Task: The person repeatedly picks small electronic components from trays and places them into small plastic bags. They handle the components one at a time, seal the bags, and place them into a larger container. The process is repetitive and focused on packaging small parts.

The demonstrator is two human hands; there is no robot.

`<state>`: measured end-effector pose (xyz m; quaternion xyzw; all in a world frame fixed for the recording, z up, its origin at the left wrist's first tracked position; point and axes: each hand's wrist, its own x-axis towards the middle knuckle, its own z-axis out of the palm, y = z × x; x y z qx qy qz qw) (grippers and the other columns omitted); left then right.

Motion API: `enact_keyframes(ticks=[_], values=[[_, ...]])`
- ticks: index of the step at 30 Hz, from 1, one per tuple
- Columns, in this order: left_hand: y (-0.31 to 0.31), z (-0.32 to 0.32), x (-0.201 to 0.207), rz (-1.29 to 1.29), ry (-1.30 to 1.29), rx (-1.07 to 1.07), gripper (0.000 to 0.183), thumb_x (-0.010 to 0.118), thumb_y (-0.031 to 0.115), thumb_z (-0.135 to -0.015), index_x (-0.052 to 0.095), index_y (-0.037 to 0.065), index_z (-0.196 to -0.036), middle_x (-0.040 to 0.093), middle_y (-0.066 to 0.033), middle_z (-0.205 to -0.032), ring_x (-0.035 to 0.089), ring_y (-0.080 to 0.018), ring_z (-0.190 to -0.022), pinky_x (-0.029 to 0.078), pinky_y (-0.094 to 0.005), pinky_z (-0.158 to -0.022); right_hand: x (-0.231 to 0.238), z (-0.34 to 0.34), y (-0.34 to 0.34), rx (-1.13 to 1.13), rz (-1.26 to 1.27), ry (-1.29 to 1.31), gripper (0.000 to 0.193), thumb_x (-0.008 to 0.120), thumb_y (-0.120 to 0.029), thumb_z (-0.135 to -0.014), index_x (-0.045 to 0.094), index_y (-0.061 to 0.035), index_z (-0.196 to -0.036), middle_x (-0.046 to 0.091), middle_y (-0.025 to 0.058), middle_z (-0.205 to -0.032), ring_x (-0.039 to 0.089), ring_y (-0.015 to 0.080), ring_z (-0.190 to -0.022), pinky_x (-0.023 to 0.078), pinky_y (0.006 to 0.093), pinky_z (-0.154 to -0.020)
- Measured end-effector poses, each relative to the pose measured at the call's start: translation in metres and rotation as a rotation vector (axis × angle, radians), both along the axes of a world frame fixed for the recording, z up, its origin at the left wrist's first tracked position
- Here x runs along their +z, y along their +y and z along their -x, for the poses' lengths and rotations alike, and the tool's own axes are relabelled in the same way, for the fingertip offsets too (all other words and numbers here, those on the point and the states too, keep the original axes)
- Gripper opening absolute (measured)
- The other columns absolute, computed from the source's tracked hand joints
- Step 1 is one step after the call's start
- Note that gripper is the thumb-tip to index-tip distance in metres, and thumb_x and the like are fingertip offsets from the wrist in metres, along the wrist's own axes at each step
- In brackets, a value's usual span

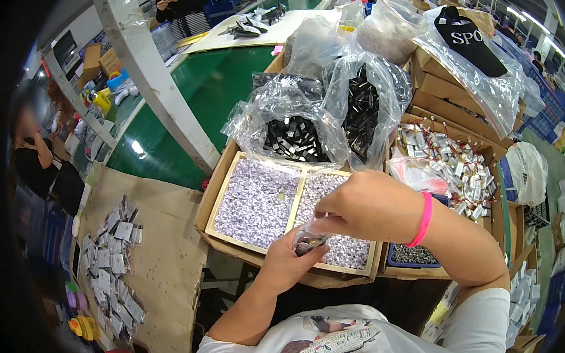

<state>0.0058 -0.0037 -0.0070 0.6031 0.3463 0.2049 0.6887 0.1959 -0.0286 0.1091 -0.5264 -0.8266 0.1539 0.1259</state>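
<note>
My left hand grips a small clear plastic bag with dark parts inside, thumb across its front. Over the bag's upper end, my right hand has its fingertips pinched together at the plastic. Whether those fingertips also hold a small part is hidden. Both hands are above a wooden tray split into two compartments, filled with small white-and-grey pieces. Beside my right forearm, a blue bin contains small dark screw-like parts.
Behind the tray, open plastic bags hold black connector-like pieces and long black parts. A carton of wired silver battery-like packs stands right. Filled packets lie on cardboard at left. A white post rises beside a green bench.
</note>
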Motion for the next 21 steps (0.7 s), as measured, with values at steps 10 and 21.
enact_keyframes(ticks=[10,21], values=[[0.008,0.005,0.009,0.25,-0.452,-0.122,0.034,0.062,0.0,-0.082,0.056,-0.004,-0.116,0.064,-0.0146,-0.103,0.064,-0.0258,-0.093,0.056,-0.0353,-0.069,-0.031,0.004,-0.025,-0.304,0.242,0.924,0.022,0.071,-0.018,-0.083,0.069,-0.0009,-0.096,0.068,0.0048,-0.082,0.059,0.0074,-0.073,0.049,0.0238,-0.064],[0.013,0.0,0.021,-0.2,-0.597,0.092,0.012,0.059,0.005,-0.09,0.064,-0.001,-0.1,0.064,-0.008,-0.099,0.06,-0.011,-0.088,0.049,-0.022,-0.075,-0.047,0.017,-0.041,-0.273,-0.118,0.867,0.014,0.07,-0.009,-0.08,0.067,-0.0017,-0.092,0.064,0.0045,-0.078,0.059,0.0081,-0.068,0.046,0.0209,-0.055]])
